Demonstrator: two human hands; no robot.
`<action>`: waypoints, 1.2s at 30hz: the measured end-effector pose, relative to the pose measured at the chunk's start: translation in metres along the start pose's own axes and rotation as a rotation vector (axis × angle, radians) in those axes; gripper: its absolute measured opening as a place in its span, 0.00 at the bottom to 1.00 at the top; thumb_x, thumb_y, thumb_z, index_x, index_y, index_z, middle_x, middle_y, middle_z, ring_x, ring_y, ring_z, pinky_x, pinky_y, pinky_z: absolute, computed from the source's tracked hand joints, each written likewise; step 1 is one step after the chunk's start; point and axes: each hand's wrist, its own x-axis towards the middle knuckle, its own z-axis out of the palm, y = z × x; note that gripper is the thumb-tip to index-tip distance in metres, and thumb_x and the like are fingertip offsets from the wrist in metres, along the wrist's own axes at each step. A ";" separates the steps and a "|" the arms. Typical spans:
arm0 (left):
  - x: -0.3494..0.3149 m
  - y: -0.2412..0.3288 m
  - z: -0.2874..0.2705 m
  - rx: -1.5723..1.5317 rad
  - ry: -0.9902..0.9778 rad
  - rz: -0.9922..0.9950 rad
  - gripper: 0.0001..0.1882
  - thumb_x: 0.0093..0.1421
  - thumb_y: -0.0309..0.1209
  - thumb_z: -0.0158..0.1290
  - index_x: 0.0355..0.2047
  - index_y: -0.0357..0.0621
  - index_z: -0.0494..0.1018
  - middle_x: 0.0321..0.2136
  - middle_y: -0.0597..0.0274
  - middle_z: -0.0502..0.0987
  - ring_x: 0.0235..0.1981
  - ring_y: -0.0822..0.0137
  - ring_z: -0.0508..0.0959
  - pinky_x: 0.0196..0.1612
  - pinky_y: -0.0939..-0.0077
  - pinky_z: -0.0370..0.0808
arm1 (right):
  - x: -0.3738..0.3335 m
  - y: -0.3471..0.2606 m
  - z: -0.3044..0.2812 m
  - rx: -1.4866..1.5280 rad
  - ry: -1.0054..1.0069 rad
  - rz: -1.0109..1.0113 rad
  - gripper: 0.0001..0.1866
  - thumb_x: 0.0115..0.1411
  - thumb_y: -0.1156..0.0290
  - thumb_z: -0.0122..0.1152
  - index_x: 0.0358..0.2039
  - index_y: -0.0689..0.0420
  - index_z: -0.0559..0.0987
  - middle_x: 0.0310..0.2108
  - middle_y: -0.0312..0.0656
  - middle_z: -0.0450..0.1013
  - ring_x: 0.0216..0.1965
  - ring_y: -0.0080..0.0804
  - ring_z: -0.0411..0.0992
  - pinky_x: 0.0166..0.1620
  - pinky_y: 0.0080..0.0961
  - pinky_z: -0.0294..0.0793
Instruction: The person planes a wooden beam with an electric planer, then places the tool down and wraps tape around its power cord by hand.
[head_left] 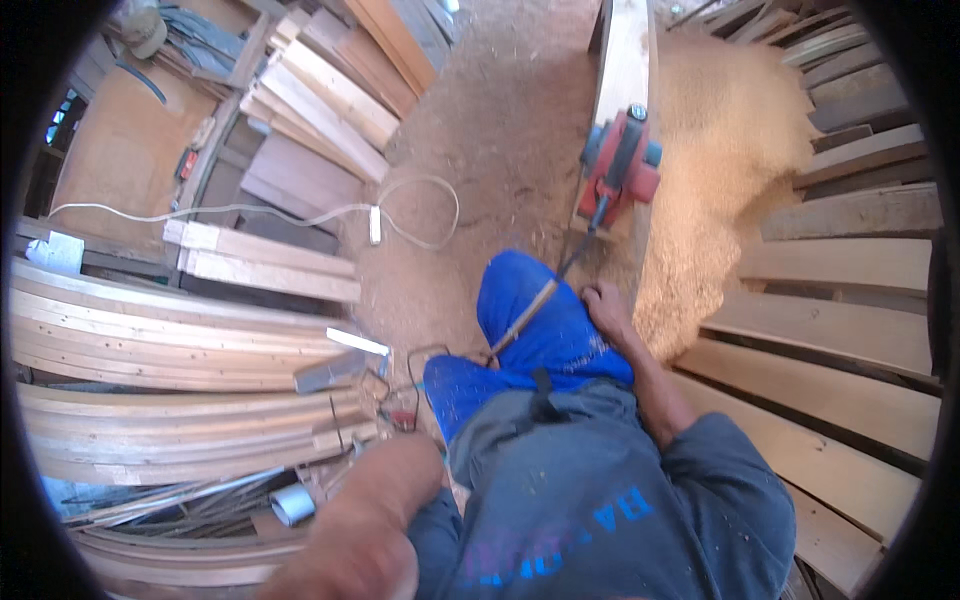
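My right hand (pixel 606 306) rests against the knee of my blue trousers (pixel 545 330), its fingers loosely apart and nothing in them. Bent at the elbow, my left arm brings my left hand (pixel 352 566) close to the camera at the lower edge; blur and the frame hide its fingers. Ahead of my right hand, a red electric hand planer (pixel 622 165) sits on a long pale timber beam (pixel 626 60). Its power cord (pixel 526 318) crosses my lap between the legs.
Wood shavings (pixel 715 150) are heaped right of the beam. Stacked boards (pixel 835 330) line the right side, curved-looking planks (pixel 160 330) the left. A white extension cord (pixel 290 217) loops across the dirt floor (pixel 480 130). A metal-framed object (pixel 402 412) stands near my left knee.
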 end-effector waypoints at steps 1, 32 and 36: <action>0.000 -0.001 0.003 -0.010 0.008 0.009 0.20 0.52 0.44 0.63 0.43 0.51 0.75 0.42 0.56 0.69 0.50 0.61 0.65 0.47 0.69 0.71 | 0.016 0.005 -0.014 0.005 0.006 -0.019 0.16 0.57 0.65 0.54 0.37 0.62 0.83 0.36 0.54 0.79 0.40 0.46 0.78 0.46 0.36 0.74; 0.014 -0.035 0.023 -0.212 0.049 0.092 0.12 0.61 0.34 0.53 0.41 0.40 0.72 0.37 0.57 0.74 0.39 0.64 0.74 0.42 0.71 0.74 | -0.002 -0.007 0.000 -0.059 -0.008 -0.006 0.15 0.58 0.66 0.53 0.37 0.63 0.83 0.35 0.52 0.80 0.38 0.45 0.78 0.45 0.34 0.74; 0.020 -0.055 0.010 -0.229 0.144 0.168 0.11 0.63 0.33 0.52 0.41 0.39 0.72 0.36 0.57 0.75 0.37 0.64 0.75 0.41 0.71 0.75 | 0.002 -0.002 0.000 0.088 -0.040 0.050 0.14 0.60 0.68 0.54 0.39 0.64 0.81 0.32 0.47 0.79 0.33 0.36 0.77 0.40 0.29 0.75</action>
